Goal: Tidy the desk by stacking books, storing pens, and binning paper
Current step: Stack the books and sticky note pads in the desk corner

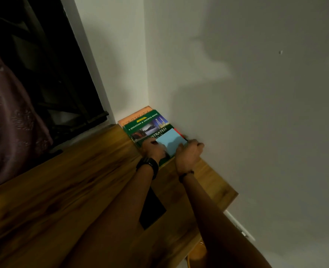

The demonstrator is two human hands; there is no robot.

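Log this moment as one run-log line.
step: stacking | left hand: at blue book, blurred | right hand: grips blue book | stack: blue book on green book on orange book, desk corner

In the desk's (63, 180) far corner, against the wall (256, 113), a pad (171, 140) lies on a top book (146, 124) over a bottom book (136, 115) jutting out behind, the left hand (152, 148) and right hand (188, 151) flanking the pad.

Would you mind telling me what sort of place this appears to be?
Probably a study corner at home: a brown wooden desk set into a corner of plain white walls, a green question-and-answer book and a light blue book stacked there, and a dark patterned curtain beside a dark window.
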